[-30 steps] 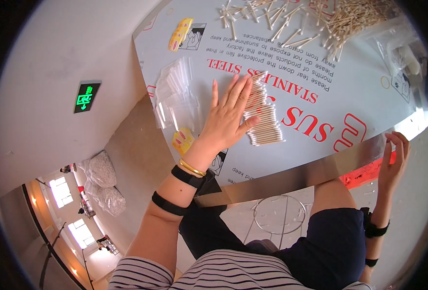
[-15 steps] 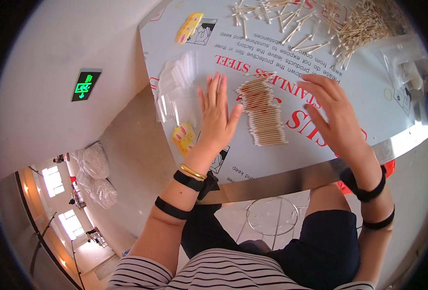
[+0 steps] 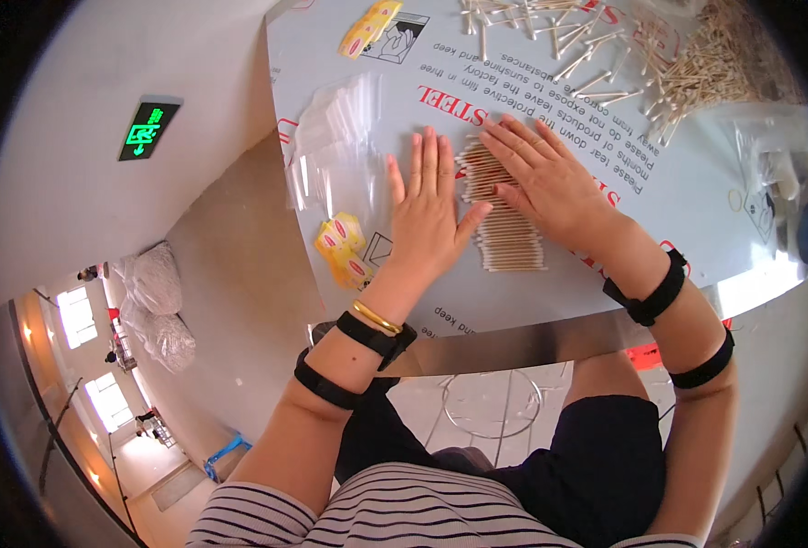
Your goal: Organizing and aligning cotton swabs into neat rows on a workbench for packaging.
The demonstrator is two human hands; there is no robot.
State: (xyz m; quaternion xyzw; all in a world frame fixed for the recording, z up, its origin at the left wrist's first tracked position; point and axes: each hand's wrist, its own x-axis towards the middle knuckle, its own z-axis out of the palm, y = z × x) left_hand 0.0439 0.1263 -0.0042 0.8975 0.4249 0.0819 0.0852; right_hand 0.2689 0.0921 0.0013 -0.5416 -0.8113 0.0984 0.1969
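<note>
A neat row of cotton swabs with wooden sticks (image 3: 503, 219) lies on the film-covered steel table (image 3: 568, 292). My left hand (image 3: 430, 212) rests flat with fingers spread on the table, against the row's left side. My right hand (image 3: 548, 183) lies flat with fingers spread against the right side and top of the row. Neither hand grips anything.
Clear small plastic bags (image 3: 335, 151) lie left of my left hand, with yellow packets (image 3: 342, 248) near the table's edge and another yellow packet (image 3: 370, 27) at the far left. Loose swabs (image 3: 550, 36) and a big heap of swabs (image 3: 705, 64) lie at the far side.
My right hand came up from below the table's edge and settled on the swab row. My left hand shifted slightly left, off the row's top to its side.
</note>
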